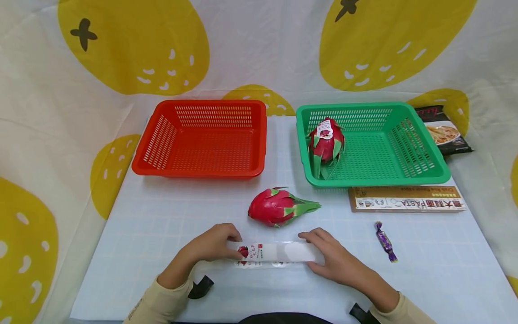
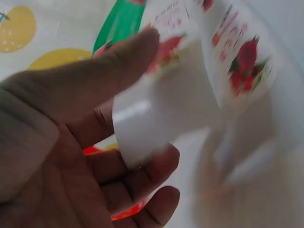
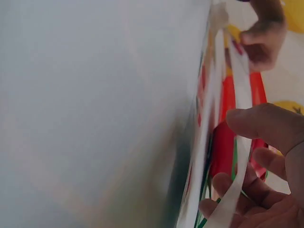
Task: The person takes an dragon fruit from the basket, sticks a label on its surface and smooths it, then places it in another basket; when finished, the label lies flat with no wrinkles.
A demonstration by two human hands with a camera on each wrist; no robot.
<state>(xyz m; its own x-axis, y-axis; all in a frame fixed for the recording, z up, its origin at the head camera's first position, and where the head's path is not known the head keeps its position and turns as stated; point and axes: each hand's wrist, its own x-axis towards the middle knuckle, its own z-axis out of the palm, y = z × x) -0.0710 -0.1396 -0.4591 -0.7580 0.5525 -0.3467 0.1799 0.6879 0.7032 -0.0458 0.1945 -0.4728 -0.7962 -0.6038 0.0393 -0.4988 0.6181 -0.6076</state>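
Note:
A strip of white dragon fruit labels [image 1: 279, 252] on glossy backing stretches between both hands, near the table's front edge. My left hand [image 1: 216, 244] pinches its left end; in the left wrist view the thumb lies across the printed face of the label strip [image 2: 166, 99], fingers behind. The right end is pinched by my right hand [image 1: 332, 254], thumb on one side of the strip [image 3: 243, 90] and fingers on the other. Just beyond the strip lies a red dragon fruit [image 1: 269, 209], its green tip pointing right. Another dragon fruit [image 1: 327, 146], bearing a white label, sits in the green basket [image 1: 364, 183].
A red basket [image 1: 198, 172] stands at the back left, level with the green one. A flat pasta box [image 1: 408, 199] lies before the green basket, a purple wrapped candy [image 1: 386, 241] nearer me. A black food packet [image 1: 443, 130] leans behind the green basket's right side.

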